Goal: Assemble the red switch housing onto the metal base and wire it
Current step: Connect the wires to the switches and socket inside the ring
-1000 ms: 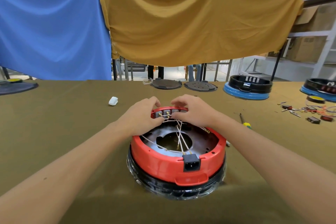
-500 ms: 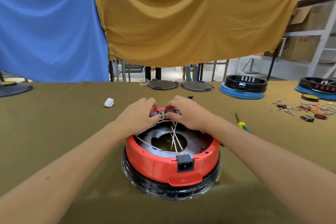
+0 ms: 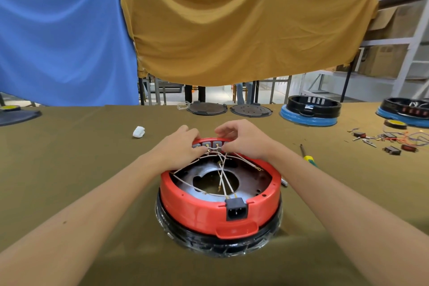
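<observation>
Red housing (image 3: 197, 211) sits on the metal base (image 3: 209, 170), mid-table (image 3: 69, 169), black socket (image 3: 236, 209) facing the camera. Both hands at the far rim — left hand (image 3: 178, 148) and right hand (image 3: 246, 139) curl onto the switch row (image 3: 210, 144). White wires (image 3: 222, 179) cross the base opening.

Red switch housing (image 3: 209, 211) sits on metal base (image 3: 202, 181), center-near on olive bench (image 3: 81, 158). Both hands at its far rim: left hand (image 3: 178, 151) and right hand (image 3: 246, 139) w/ curled fingers on the switch row (image 3: 210, 144) & white wires (image 3: 222, 176). Black power socket (image 3: 236, 210) on near wall. Yellow-handled screwdriver (image 3: 308, 158) right of housing; white clip (image 3: 138, 132) far left; loose parts (image 3: 392, 144) far right.
</observation>
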`<state>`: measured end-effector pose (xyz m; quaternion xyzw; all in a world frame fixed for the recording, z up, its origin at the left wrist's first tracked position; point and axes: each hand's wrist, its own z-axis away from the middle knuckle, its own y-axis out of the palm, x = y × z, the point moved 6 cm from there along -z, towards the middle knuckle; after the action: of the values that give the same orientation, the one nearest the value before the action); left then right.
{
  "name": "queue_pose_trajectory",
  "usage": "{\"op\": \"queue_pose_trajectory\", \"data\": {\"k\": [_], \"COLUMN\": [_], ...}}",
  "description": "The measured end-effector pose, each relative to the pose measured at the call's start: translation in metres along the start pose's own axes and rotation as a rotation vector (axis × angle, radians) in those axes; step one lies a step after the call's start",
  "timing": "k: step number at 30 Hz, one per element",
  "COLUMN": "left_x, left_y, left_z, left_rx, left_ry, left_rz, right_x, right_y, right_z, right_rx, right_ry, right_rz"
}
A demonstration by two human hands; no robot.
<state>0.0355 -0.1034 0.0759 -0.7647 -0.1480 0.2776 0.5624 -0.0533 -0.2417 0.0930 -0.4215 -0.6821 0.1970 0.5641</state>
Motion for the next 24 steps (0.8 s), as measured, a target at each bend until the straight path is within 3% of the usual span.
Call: {"op": "queue_pose_trajectory", "data": {"k": [9, 17, 20, 24], "left_x": [-0.005, -0.006, -0.005, -0.005], "left_y": [-0.004, 0.002, 0.002, 0.003], "left_z": [-0.009, -0.007, -0.006, -0.004], "left_rx": [-0.011, -0.025, -0.019, -0.014], "left_ry": [-0.016, -0.020, -0.037, -0.056], "left_rz": [-0.048, -0.027, -0.005, 0.002], "right_x": [0.005, -0.005, 0.003, 0.015], "right_y": [0.000, -0.015, -0.024, -0.026], "right_z": [0.003, 0.006, 0.009, 0.018], "right_rx": [-0.033, -0.170, -0.168, 0.001], "right_ry": [-0.061, 0.113, 0.059, 0.015], "right_rz": [0.081, -0.154, 0.175, 0.526]}}
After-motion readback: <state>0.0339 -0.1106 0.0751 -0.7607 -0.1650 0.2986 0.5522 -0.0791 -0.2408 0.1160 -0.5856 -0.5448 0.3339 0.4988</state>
